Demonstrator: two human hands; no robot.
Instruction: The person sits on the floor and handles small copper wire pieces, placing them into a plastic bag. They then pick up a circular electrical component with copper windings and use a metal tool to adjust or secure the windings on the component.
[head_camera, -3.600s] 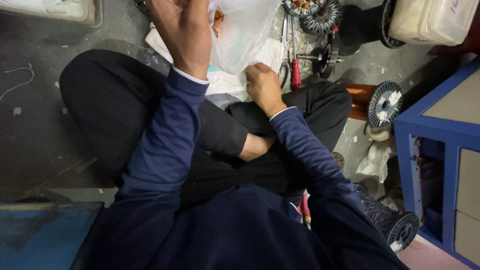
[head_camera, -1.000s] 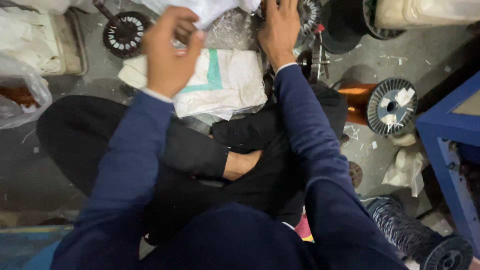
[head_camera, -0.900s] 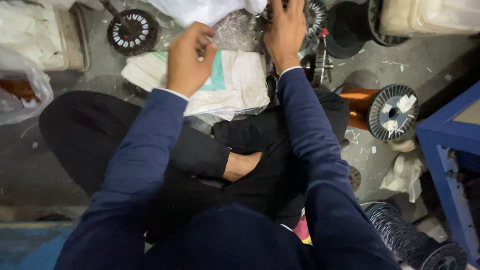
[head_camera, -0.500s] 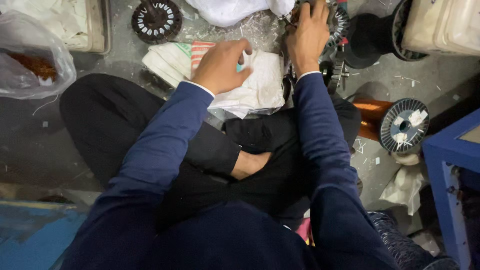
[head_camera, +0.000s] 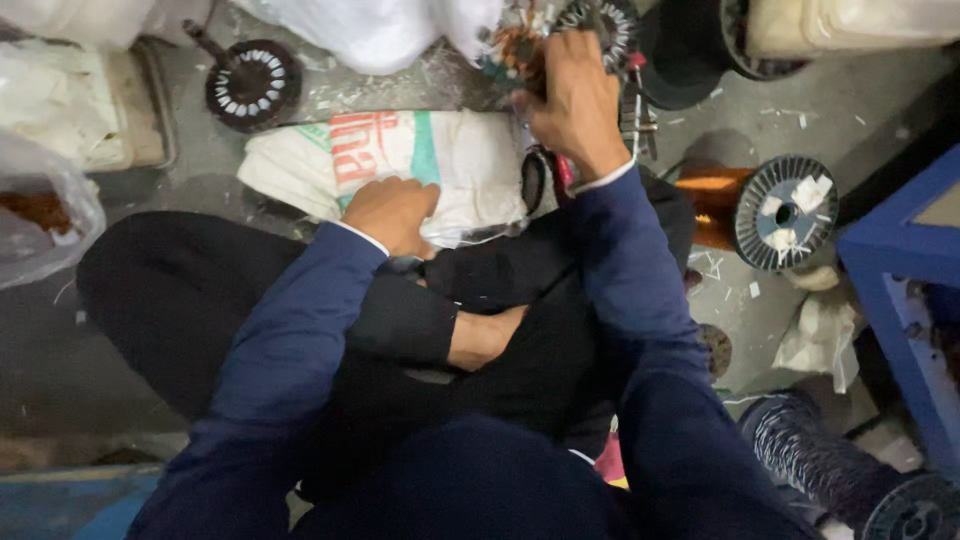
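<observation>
Head view: hands at a wire-wound metal part
Right hand (head_camera: 575, 105) fingers clamp the coil part (head_camera: 525, 45); left hand (head_camera: 392, 212), fingers curled together, presses the white sack (head_camera: 470, 165) — hold steady

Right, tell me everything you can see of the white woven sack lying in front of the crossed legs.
The white woven plastic sack lies folded flat and crumpled on the grey floor, just beyond the person's crossed legs in black trousers. It carries red and teal printing. The left hand rests closed on its near edge; the right hand works above its far right corner at a wound copper coil part. Small scissors with red handles lie against its right side.
</observation>
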